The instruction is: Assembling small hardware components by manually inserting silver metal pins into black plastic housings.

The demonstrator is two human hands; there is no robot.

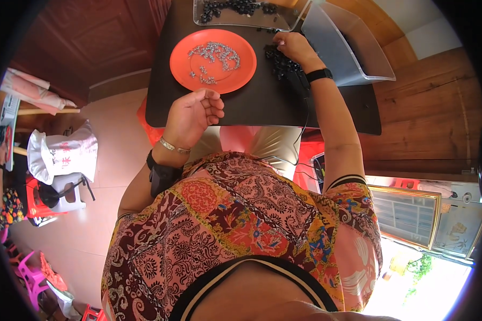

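Observation:
An orange-red plate point(180, 67) lies on the dark table, with many small silvery metal pieces point(219, 52) scattered over it. Just below its near rim, my left hand point(195, 112) is turned palm inward with the fingers curled; whatever it may hold is hidden. To the right of the plate is a heap of small black parts point(285, 68). My right hand point(296, 47) reaches to the heap's far side, its thumb and fingers pinched together. What sits between those fingertips is too small to make out.
A clear shallow tray point(241, 24) with more black parts stands at the table's far edge. Right of the heap is a translucent bin point(329, 43). A dark cable point(305, 120) hangs over the near edge of the table point(353, 115). A white bag point(64, 155) stands at left.

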